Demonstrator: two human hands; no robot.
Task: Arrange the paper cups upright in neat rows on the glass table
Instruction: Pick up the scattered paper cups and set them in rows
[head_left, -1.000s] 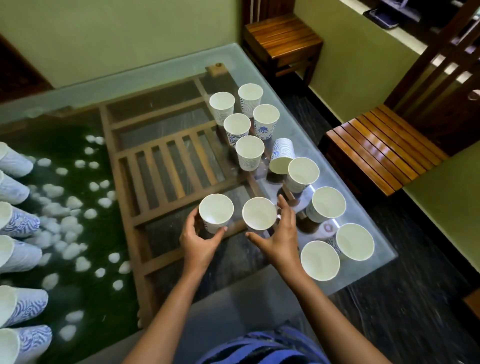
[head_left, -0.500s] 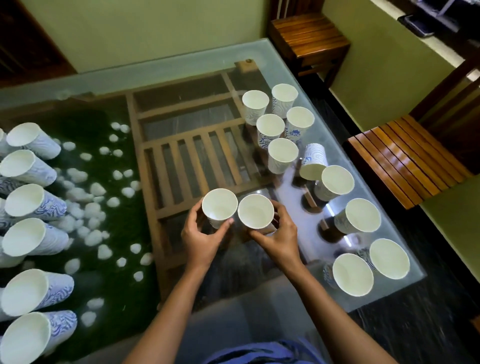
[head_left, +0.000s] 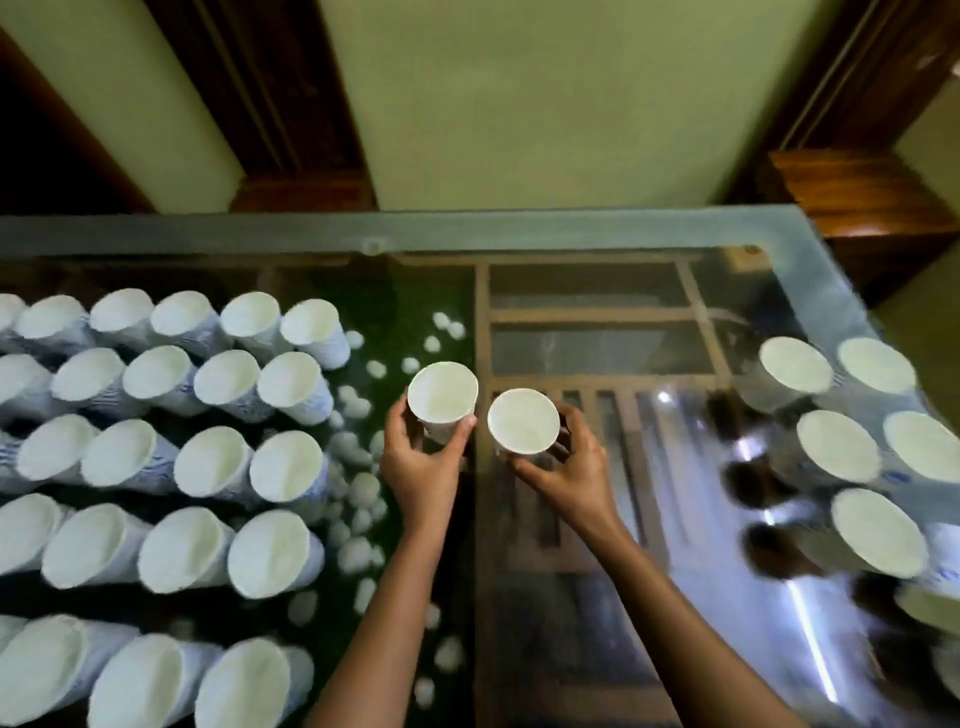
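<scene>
While our left hand (head_left: 415, 467) clasps one paper cup (head_left: 441, 392), our right hand (head_left: 566, 473) another paper cup (head_left: 522, 421), upright over mid glass table (head_left: 571, 228) | step: carrying toward cup rows (head_left: 208, 462) | next, we judge: align beside row ends.

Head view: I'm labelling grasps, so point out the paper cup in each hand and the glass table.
left-hand paper cup (head_left: 442, 393), head view, inside its open mouth.
right-hand paper cup (head_left: 523, 421), head view, inside its open mouth.
glass table (head_left: 571, 228), head view, bare frosted far edge.
</scene>
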